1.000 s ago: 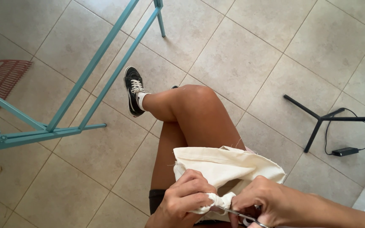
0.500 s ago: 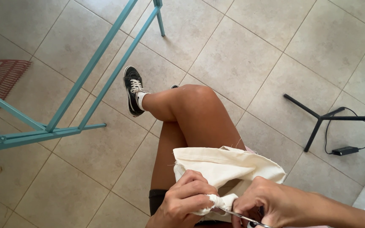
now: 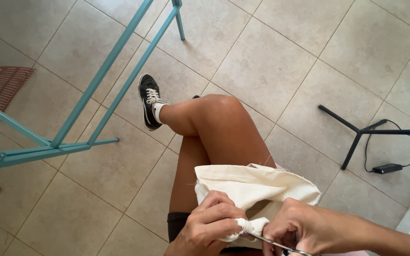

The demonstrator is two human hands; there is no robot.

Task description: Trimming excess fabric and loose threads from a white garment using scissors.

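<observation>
A piece of cream cloth (image 3: 252, 185) lies across my lap, over my crossed legs. My left hand (image 3: 209, 227) pinches a bunched corner of the cloth at the bottom of the head view. My right hand (image 3: 304, 227) grips small metal scissors (image 3: 274, 244), whose blades reach toward the bunched corner beside my left fingers. The scissor handles are mostly hidden by my fingers and the frame edge.
My black sneaker (image 3: 149, 100) rests on the beige tiled floor (image 3: 271, 57). A teal metal frame (image 3: 96, 90) stands at the left, with a red slatted object (image 3: 1, 87) behind it. A black tripod leg (image 3: 357, 132) and a black power adapter (image 3: 387, 168) with cable lie at the right.
Both hands stay at the bunched corner of the cloth; my right hand has shifted very slightly. Nothing else has moved.
</observation>
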